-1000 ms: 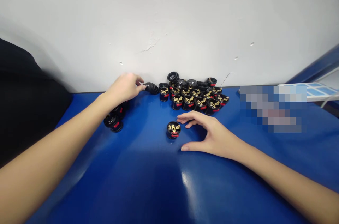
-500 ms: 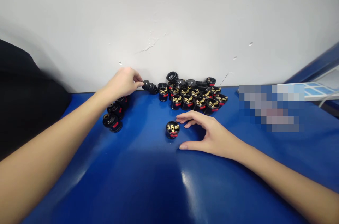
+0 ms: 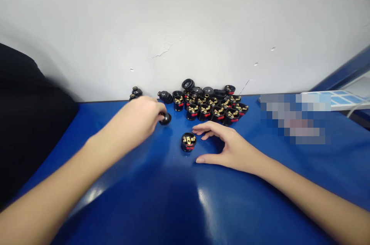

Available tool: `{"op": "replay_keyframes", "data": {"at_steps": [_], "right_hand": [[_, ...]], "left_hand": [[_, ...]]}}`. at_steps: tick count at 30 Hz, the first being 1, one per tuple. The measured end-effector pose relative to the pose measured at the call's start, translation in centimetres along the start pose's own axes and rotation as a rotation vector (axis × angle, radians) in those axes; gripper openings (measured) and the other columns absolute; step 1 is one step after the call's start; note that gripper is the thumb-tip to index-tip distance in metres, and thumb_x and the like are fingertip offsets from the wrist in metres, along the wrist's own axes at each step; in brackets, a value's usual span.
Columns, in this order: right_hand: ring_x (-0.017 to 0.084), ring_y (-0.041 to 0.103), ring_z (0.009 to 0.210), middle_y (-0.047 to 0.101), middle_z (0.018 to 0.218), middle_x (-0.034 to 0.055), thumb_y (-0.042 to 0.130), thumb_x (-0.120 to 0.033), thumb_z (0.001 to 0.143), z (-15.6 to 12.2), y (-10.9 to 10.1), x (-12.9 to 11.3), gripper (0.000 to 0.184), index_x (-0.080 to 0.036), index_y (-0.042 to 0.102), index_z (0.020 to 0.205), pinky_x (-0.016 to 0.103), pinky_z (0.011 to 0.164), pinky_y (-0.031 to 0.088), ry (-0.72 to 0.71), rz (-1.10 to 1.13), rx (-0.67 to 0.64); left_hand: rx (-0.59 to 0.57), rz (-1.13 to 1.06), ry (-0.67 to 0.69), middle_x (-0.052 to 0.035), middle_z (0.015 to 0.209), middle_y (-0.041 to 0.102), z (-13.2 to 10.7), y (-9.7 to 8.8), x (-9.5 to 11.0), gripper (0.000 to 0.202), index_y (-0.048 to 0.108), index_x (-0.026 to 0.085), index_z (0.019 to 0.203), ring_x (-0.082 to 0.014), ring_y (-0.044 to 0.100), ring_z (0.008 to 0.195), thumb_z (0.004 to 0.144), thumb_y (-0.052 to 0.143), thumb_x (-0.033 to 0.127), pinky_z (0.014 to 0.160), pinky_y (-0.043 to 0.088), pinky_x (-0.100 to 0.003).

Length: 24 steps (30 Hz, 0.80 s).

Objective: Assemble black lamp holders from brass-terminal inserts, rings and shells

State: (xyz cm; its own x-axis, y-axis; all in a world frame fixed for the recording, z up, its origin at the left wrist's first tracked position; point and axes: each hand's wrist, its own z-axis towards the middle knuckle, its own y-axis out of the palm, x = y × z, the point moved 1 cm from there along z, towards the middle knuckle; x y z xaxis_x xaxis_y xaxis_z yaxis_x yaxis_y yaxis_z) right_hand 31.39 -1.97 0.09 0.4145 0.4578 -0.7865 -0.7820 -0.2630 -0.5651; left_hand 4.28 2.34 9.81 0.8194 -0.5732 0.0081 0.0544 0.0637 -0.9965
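My left hand (image 3: 146, 115) is closed, pinching a small black domed cap (image 3: 165, 119) above the blue table. Part of that cap is hidden by the fingers. To the right of it, one black lamp socket body (image 3: 189, 142) stands upright on the table, its brass contacts facing up and a red piece on its side. My right hand (image 3: 218, 142) rests beside this socket body, thumb and fingers spread apart in a C shape and holding nothing. A stack of black caps (image 3: 165, 97) lies on its side near the wall.
Several more socket bodies (image 3: 212, 110) with brass contacts stand grouped at the back against the white wall (image 3: 185, 25). Joined black sockets (image 3: 135, 92) are partly hidden behind my left hand. A blue-and-white sheet (image 3: 347, 100) lies at the right, and something black (image 3: 29, 114) stands at the left edge.
My left hand has taken a cap from the stack by the wall and moved it nearer and to the right. My right hand and the single socket body have stayed put.
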Motion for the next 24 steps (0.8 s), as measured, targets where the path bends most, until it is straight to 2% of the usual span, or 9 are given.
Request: {"op": "replay_keyframes", "data": {"at_steps": [3, 7, 12, 16, 18, 22, 24], "right_hand": [[0.029, 0.077, 0.112, 0.078, 0.129, 0.0113, 0.097, -0.053, 0.076, 0.0, 0.1, 0.0, 0.073, -0.022, 0.069, 0.137, 0.045, 0.098, 0.067, 0.0, -0.006, -0.003], [0.029, 0.078, 0.11, 0.078, 0.128, 0.0118, 0.097, -0.055, 0.075, 0.1, 0.1, 0.0, 0.075, -0.022, 0.07, 0.136, 0.045, 0.097, 0.068, -0.012, -0.017, -0.001], [0.03, 0.079, 0.108, 0.079, 0.124, 0.0128, 0.096, -0.057, 0.075, 0.0, -0.1, -0.2, 0.075, -0.022, 0.07, 0.136, 0.047, 0.096, 0.069, -0.019, -0.008, 0.02], [0.031, 0.081, 0.106, 0.08, 0.121, 0.0131, 0.092, -0.062, 0.08, -0.1, -0.4, -0.3, 0.073, -0.022, 0.069, 0.136, 0.048, 0.095, 0.07, -0.02, 0.034, 0.051], [0.03, 0.082, 0.104, 0.081, 0.121, 0.013, 0.085, -0.061, 0.089, -0.2, -0.7, -0.5, 0.063, -0.023, 0.068, 0.136, 0.045, 0.093, 0.071, -0.056, 0.021, 0.062], [0.027, 0.082, 0.1, 0.081, 0.115, 0.0105, 0.057, -0.04, 0.11, -0.3, -1.6, -1.9, 0.026, -0.026, 0.069, 0.128, 0.041, 0.088, 0.069, -0.197, -0.162, 0.141], [0.028, 0.081, 0.1, 0.082, 0.111, 0.0087, 0.05, -0.029, 0.112, -0.1, -2.2, -2.7, 0.023, -0.028, 0.071, 0.121, 0.042, 0.091, 0.066, -0.226, -0.295, 0.216]], "left_hand": [[-0.087, 0.046, 0.018, -0.0128, 0.109, 0.078, -1.4, 2.0, 1.7, 0.036, 0.083, 0.018, 0.116, -0.0304, 0.074, 0.107, 0.098, 0.055, 0.004, 0.092, 0.061, -0.042], [-0.081, 0.046, 0.033, -0.0132, 0.107, 0.075, -2.5, 3.7, 2.2, 0.036, 0.082, 0.017, 0.114, -0.0296, 0.072, 0.103, 0.101, 0.051, 0.004, 0.087, 0.063, -0.042], [0.152, -0.085, 0.095, -0.0121, 0.112, 0.076, -3.1, 5.1, 1.0, 0.023, 0.079, 0.018, 0.117, -0.029, 0.071, 0.103, 0.106, 0.059, 0.021, 0.091, 0.064, -0.046], [0.314, -0.247, 0.18, -0.0112, 0.12, 0.075, -3.3, 5.7, 0.7, 0.026, 0.074, 0.019, 0.124, -0.0263, 0.07, 0.109, 0.107, 0.055, 0.016, 0.096, 0.063, -0.044], [0.379, -0.294, 0.213, -0.0108, 0.119, 0.076, -3.4, 5.7, 0.9, 0.024, 0.073, 0.019, 0.123, -0.0252, 0.07, 0.11, 0.107, 0.055, 0.015, 0.097, 0.063, -0.042], [0.471, -0.337, 0.257, -0.0106, 0.117, 0.076, -3.6, 5.7, 1.3, 0.023, 0.073, 0.02, 0.123, -0.024, 0.07, 0.109, 0.106, 0.059, 0.013, 0.097, 0.062, -0.042], [0.5, -0.358, 0.271, -0.0103, 0.117, 0.076, -3.6, 5.7, 1.6, 0.024, 0.072, 0.02, 0.123, -0.0236, 0.069, 0.109, 0.105, 0.059, 0.012, 0.097, 0.061, -0.042]]}}
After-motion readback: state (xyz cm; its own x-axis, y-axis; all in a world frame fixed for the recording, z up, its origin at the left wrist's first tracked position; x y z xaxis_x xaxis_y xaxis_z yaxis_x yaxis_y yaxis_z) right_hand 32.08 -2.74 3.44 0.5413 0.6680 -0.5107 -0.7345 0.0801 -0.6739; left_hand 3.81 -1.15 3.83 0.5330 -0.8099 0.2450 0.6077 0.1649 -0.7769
